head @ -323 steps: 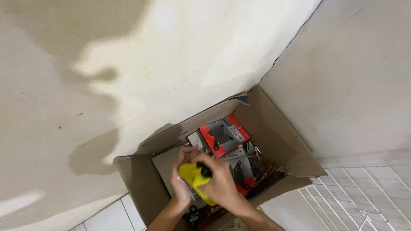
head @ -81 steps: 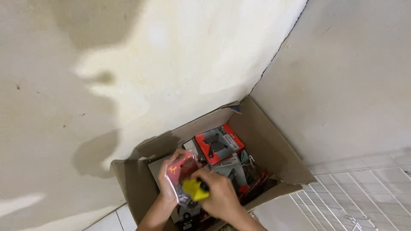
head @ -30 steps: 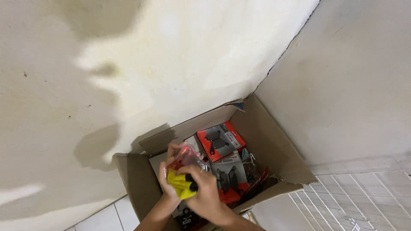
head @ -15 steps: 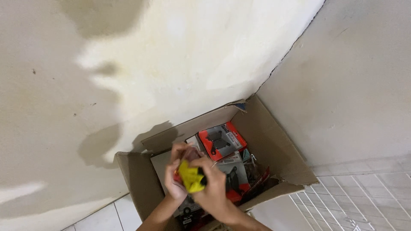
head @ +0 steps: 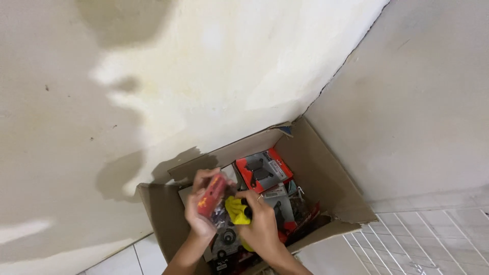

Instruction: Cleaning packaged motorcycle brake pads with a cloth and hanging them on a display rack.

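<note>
Red packet (head: 211, 194) sitting in left hand (head: 199, 213), fingers wrapping its edges, tilted above open cardboard box (head: 326, 175). Yellow cloth (head: 237, 210) bunching in right hand (head: 263, 228), fingers closing around it, pressing just beside packet. Both hands hovering over box's middle. Inside box: red-and-black blister pack (head: 263, 169) lying near far wall, more packaged parts (head: 282, 209) piling beneath hands. Box standing in corner, touching stained cream wall (head: 204, 76) and grey wall (head: 423, 112). White floor tiles (head: 433, 244) showing beside box.
</note>
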